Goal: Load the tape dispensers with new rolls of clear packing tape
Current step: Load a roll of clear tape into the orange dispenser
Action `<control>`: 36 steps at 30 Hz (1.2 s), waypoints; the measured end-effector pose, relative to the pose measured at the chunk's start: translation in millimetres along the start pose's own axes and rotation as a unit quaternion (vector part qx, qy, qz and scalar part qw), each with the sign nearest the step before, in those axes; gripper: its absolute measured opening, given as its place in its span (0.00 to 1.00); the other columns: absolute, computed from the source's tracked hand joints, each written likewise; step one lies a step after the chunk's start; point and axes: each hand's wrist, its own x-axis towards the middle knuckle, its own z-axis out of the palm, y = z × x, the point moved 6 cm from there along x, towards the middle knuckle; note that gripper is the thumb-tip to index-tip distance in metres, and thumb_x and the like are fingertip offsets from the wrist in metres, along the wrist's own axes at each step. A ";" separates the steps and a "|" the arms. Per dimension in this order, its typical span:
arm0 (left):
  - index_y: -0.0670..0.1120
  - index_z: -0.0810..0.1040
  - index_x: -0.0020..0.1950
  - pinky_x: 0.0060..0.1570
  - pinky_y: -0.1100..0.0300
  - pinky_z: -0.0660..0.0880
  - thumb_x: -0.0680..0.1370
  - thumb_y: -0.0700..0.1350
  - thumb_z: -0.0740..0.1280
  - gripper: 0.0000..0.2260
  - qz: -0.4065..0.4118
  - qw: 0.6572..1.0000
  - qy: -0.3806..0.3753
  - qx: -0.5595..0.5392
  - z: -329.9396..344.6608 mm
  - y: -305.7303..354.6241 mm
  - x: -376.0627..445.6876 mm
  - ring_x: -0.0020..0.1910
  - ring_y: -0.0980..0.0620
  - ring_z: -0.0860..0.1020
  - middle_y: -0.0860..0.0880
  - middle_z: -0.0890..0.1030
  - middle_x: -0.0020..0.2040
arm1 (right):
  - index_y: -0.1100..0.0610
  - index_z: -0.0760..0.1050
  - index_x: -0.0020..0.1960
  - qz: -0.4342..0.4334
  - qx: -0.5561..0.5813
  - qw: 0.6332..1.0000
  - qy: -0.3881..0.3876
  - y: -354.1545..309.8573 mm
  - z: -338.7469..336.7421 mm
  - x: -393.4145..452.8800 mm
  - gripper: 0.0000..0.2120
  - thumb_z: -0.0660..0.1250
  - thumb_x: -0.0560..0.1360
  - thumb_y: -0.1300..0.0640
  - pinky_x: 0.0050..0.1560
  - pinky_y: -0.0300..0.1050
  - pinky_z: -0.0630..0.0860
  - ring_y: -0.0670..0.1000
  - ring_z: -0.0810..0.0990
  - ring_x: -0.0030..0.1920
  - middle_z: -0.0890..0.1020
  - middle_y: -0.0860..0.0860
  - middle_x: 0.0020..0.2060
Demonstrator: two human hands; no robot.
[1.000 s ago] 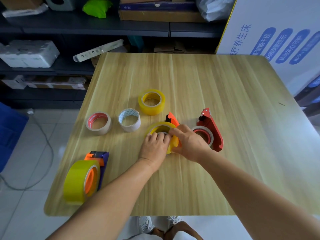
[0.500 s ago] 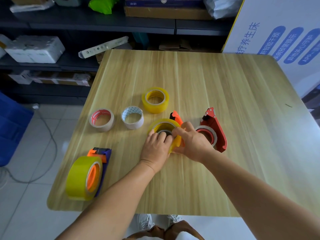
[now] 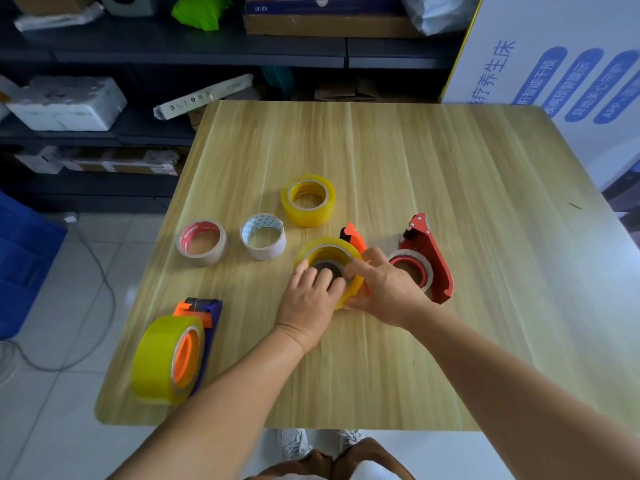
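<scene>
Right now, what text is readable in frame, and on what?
"疗养生床": large blue characters on the white printed board at right.
"APP": inside a blue oval on that board; the other ovals' characters are too blurred.
"KB161", upside down as seen: dark flat box on the shelf.
Red-cored beige tape roll: print too small to read.

both hands (image 3: 349, 289) grip yellow roll (image 3: 327, 249) (on orange dispenser (image 3: 355, 237)).
</scene>
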 end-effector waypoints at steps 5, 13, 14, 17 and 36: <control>0.45 0.68 0.47 0.61 0.44 0.73 0.59 0.60 0.76 0.28 0.040 0.994 -0.096 -0.024 4.6 -5.2 -4.5 0.46 0.43 0.75 0.46 0.75 0.43 | 0.51 0.70 0.59 0.003 -0.015 1.000 0.005 -0.9 3.7 5.6 0.21 0.73 0.70 0.46 0.40 0.45 0.72 0.54 0.73 0.39 0.63 0.53 0.67; 0.42 0.67 0.68 0.69 0.47 0.66 0.63 0.56 0.77 0.39 -0.122 0.950 -0.109 -0.266 -15.0 -30.7 -1.8 0.71 0.42 0.62 0.41 0.64 0.70 | 0.53 0.72 0.56 -0.016 -0.017 1.000 0.017 2.0 2.7 0.9 0.23 0.74 0.69 0.43 0.41 0.41 0.70 0.49 0.71 0.40 0.60 0.53 0.71; 0.44 0.56 0.75 0.71 0.50 0.62 0.62 0.57 0.78 0.49 -0.180 0.921 -0.158 -0.307 -12.3 -34.5 -2.9 0.74 0.45 0.57 0.44 0.57 0.74 | 0.53 0.73 0.56 -0.021 -0.015 0.999 0.019 3.2 1.9 -0.1 0.22 0.74 0.68 0.43 0.41 0.41 0.70 0.49 0.71 0.41 0.60 0.54 0.71; 0.52 0.39 0.78 0.69 0.54 0.63 0.62 0.57 0.79 0.59 -0.247 0.857 -0.252 -0.377 -5.9 -36.7 -10.4 0.75 0.51 0.57 0.52 0.50 0.77 | 0.52 0.74 0.53 -0.035 -0.024 0.999 0.012 4.8 5.9 -2.3 0.20 0.76 0.67 0.44 0.39 0.42 0.71 0.51 0.73 0.38 0.60 0.56 0.71; 0.52 0.41 0.78 0.70 0.54 0.61 0.61 0.55 0.80 0.59 -0.267 0.833 -0.296 -0.383 24.0 -60.4 10.3 0.76 0.50 0.57 0.50 0.52 0.77 | 0.49 0.60 0.72 0.008 -0.044 0.999 -0.012 3.4 5.5 34.0 0.40 0.74 0.66 0.40 0.63 0.47 0.66 0.55 0.71 0.65 0.70 0.50 0.66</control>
